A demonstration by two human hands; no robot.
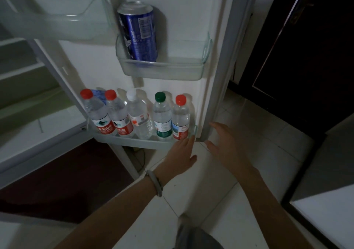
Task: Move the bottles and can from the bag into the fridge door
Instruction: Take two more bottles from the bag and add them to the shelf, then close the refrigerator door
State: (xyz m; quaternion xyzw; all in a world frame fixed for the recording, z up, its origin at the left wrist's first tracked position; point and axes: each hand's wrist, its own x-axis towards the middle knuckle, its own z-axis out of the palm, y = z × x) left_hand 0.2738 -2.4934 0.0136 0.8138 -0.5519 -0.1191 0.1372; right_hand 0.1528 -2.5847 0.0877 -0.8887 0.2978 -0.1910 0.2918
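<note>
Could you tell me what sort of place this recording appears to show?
Probably a home kitchen: an open fridge door with shelves holding water bottles and a blue can, above a pale tiled floor.

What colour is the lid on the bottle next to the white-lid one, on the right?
Green, seen in the head view.

A pale bracelet [157, 184], white floor tiles [214, 197] and a dark doorway [298, 57] at right.
</note>
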